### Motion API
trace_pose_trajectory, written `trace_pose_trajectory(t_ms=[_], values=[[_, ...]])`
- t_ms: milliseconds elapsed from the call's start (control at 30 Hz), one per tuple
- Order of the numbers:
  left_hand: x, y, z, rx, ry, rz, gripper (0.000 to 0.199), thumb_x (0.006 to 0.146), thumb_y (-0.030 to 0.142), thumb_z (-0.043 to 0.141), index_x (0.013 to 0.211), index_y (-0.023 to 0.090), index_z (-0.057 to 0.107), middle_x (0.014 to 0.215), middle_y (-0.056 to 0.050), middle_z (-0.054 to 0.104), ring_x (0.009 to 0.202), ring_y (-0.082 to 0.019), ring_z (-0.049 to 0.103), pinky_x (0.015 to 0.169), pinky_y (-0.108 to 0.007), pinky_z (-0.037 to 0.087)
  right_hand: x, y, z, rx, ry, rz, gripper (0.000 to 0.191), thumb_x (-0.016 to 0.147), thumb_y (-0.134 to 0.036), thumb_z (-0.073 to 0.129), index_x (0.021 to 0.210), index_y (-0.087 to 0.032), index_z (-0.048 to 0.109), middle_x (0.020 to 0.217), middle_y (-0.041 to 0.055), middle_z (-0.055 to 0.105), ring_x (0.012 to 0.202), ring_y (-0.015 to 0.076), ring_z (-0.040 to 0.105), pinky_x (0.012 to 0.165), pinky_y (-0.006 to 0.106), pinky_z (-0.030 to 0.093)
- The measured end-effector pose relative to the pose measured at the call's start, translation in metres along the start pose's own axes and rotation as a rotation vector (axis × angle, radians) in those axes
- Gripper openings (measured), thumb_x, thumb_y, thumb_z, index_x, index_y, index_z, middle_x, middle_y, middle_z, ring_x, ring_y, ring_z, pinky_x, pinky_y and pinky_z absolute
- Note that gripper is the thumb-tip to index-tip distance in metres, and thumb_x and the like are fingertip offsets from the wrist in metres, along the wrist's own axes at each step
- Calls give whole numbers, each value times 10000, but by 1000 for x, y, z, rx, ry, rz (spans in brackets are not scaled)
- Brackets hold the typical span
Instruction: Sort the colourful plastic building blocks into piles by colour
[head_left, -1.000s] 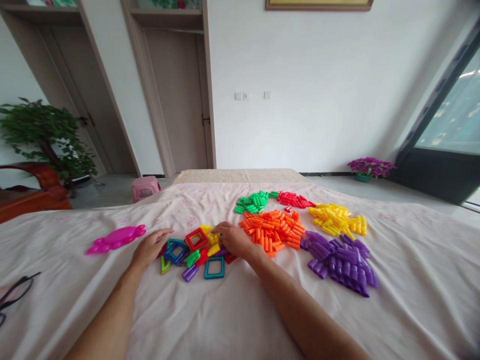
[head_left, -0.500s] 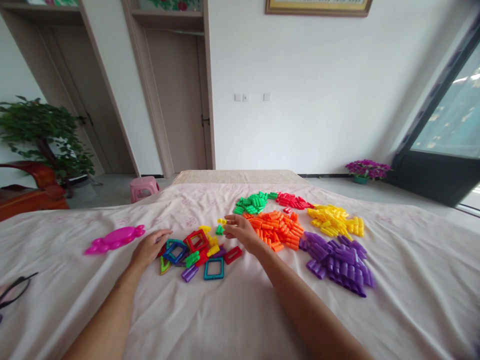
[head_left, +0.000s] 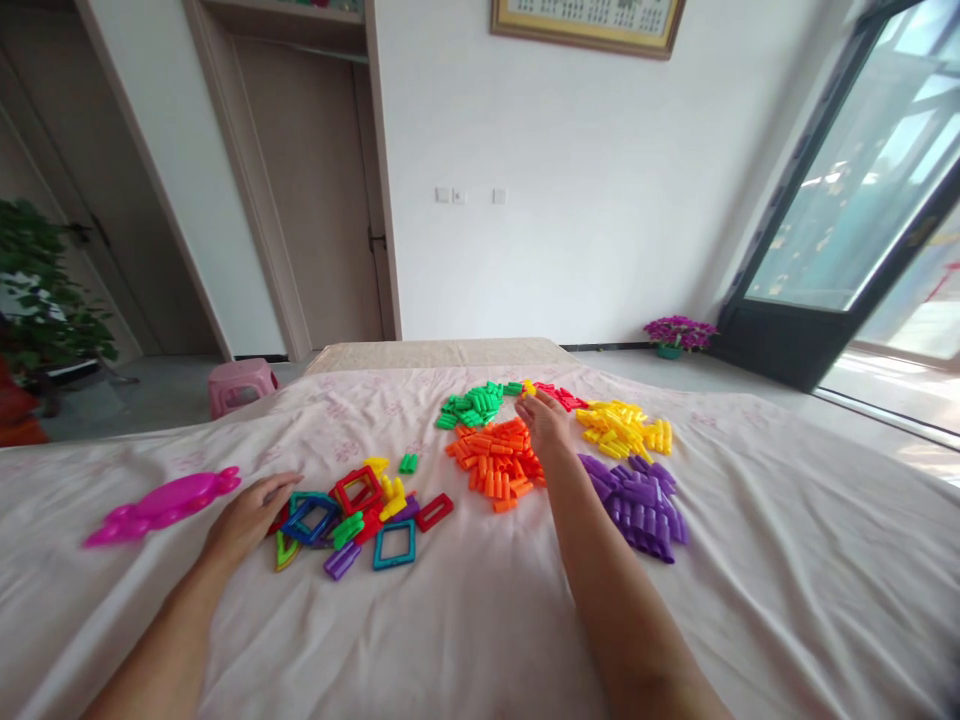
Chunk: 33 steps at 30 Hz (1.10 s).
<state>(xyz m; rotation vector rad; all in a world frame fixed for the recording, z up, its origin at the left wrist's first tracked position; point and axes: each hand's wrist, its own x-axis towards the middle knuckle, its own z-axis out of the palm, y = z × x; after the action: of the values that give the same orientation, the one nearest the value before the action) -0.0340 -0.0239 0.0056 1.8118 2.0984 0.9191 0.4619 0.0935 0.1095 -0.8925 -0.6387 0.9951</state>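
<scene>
My right hand (head_left: 546, 420) reaches over the back of the orange block pile (head_left: 499, 455), its fingers closed on a yellow toy block (head_left: 528, 387) that shows beyond the fingertips. Close by are piles of green blocks (head_left: 472, 406), red blocks (head_left: 561, 396), yellow blocks (head_left: 619, 428) and purple blocks (head_left: 641, 510). On the left, my left hand (head_left: 251, 515) rests with fingers stretched out at the edge of a mixed heap. That heap has a blue square frame (head_left: 311, 518), a red square frame (head_left: 358, 490), a teal square frame (head_left: 394, 545) and loose blocks. A green block (head_left: 409, 464) lies just behind it.
A pink candy-shaped plastic case (head_left: 169, 502) lies left of my left hand on the wrinkled cloth (head_left: 465, 620). Beyond the covered surface stand a pink stool (head_left: 241, 388), a leafy plant (head_left: 49, 290) and a pot of purple flowers (head_left: 679, 335).
My right hand has gone from behind the mixed heap to the right, carrying the yellow block over the orange pile. The view has turned right; my left hand stays beside the heap.
</scene>
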Motion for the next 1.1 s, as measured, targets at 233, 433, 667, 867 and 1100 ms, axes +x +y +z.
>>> trace_pose_trajectory(t_ms=[233,433,667,867,1100], values=[[3,-5,2,11,-9,9,476,856,543,467,1138,253,718,1274,-44,681,1185,-251,618,1065,-340,429,39,-11,-49,-56,445,-150,574,595,-159,644,1154,-162,514,1132,53,555,925,122,627,737,219,562],[1,-1,1,-3,4,20,460,841,543,483,1109,260,727,1251,-42,693,1178,-252,621,1058,-334,435,0,9,0,-256,57,-229,419,647,-226,582,1055,-147,632,1047,71,659,830,152,645,719,279,564],[-3,8,-1,-15,-3,13,469,864,524,452,1125,237,715,1284,-49,672,1219,-245,595,1079,-342,413,-88,59,53,-759,-777,-374,327,759,-159,531,1034,-169,707,989,56,736,918,182,673,850,307,527],[0,4,1,-9,-10,21,471,864,517,459,1147,232,706,1290,-55,668,1216,-241,593,1086,-335,400,-130,66,57,-1099,-1111,-482,371,853,-313,601,1204,-232,688,1181,60,708,1091,217,636,969,310,452],[-3,8,0,-21,1,9,477,862,530,455,1137,240,714,1311,-63,654,1241,-247,572,1084,-347,399,-136,65,59,-1146,-1144,-355,233,903,-330,559,1045,-257,728,962,-2,743,833,148,665,693,209,449]])
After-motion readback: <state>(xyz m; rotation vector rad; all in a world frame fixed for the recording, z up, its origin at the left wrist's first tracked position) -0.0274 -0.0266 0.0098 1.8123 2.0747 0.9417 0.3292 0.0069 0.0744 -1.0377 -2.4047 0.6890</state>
